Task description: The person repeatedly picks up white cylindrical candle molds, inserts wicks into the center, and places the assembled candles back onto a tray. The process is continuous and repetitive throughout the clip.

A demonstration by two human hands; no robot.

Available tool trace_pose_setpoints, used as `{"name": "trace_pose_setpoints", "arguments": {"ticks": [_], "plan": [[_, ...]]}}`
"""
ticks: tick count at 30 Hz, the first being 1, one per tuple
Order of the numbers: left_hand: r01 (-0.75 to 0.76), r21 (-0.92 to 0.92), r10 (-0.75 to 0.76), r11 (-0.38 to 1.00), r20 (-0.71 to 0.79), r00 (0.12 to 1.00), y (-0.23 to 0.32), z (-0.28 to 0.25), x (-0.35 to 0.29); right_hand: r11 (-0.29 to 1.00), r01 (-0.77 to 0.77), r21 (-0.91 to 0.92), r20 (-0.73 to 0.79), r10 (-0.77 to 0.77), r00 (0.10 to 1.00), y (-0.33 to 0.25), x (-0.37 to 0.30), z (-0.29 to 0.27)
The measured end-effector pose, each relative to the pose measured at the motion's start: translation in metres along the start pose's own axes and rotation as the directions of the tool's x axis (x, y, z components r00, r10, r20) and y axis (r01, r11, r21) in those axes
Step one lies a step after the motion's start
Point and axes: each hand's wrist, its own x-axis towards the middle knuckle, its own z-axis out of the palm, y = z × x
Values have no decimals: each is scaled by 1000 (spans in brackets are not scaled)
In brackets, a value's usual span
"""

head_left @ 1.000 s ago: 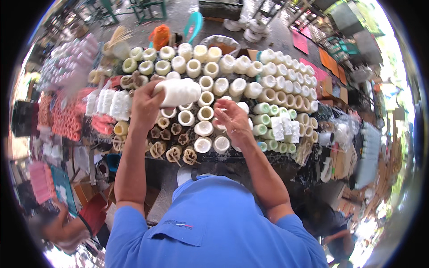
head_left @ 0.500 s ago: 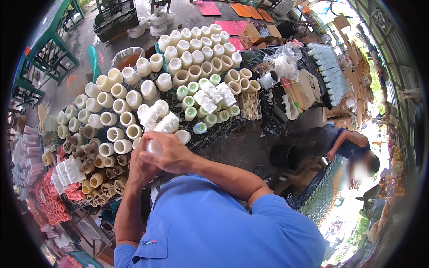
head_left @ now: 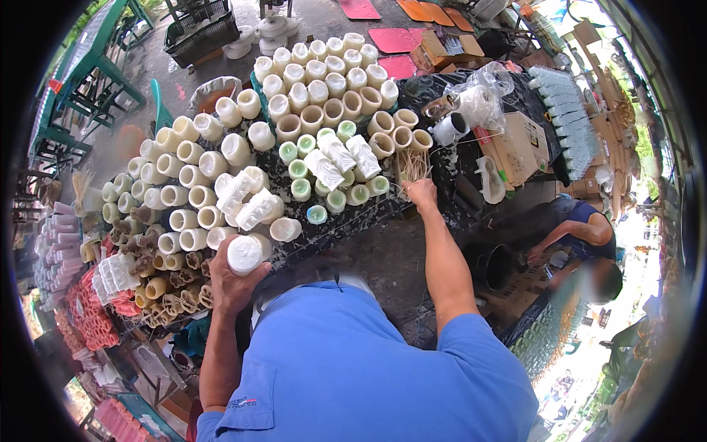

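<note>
In my left hand (head_left: 234, 283) is a white cylindrical wax candle (head_left: 244, 255), its round pale end turned up, with fingers and thumb wrapped round its sides. My right arm stretches out to a small tray of thin straw-coloured sticks (head_left: 414, 166) at the table's near edge. My right hand (head_left: 422, 193) pinches at the near end of these sticks; its fingertips are partly hidden. Just beyond the left hand lie white embossed candles (head_left: 247, 199) on their sides. A single cream wax cup (head_left: 286, 230) sits at the table edge to their right.
Rows of cream wax cups (head_left: 193, 177) and green-filled cups (head_left: 357, 195) cover the dark table. Red moulded pieces (head_left: 92, 317) lie at left. A cardboard box (head_left: 519, 144) and clear glassware (head_left: 563, 118) are at right. Another person (head_left: 582, 228) bends over a black bucket (head_left: 497, 265).
My hands, both on the candle before, have parted. The right has reached far right to the sticks; the left keeps the candle. The other person's arms have shifted.
</note>
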Motion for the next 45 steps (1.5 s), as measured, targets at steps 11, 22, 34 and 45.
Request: {"name": "trace_pose_setpoints", "arguments": {"ticks": [11, 22, 34, 45], "plan": [[22, 157, -27, 987, 25, 999, 16, 36, -1, 510, -611, 606, 702, 18, 712, 12, 12, -21], [-9, 211, -4, 977, 64, 998, 32, 53, 12, 335, -675, 657, 750, -382, 540, 28, 1, -71], [-279, -130, 307, 951, 472, 827, 74, 69, 44, 532, 125, 837, 438, -789, 431, -103, -183, -125], [-140, -372, 251, 918, 269, 930, 83, 12, 27, 556, 584, 591, 506, -820, 268, -164, -258, -116]]}}
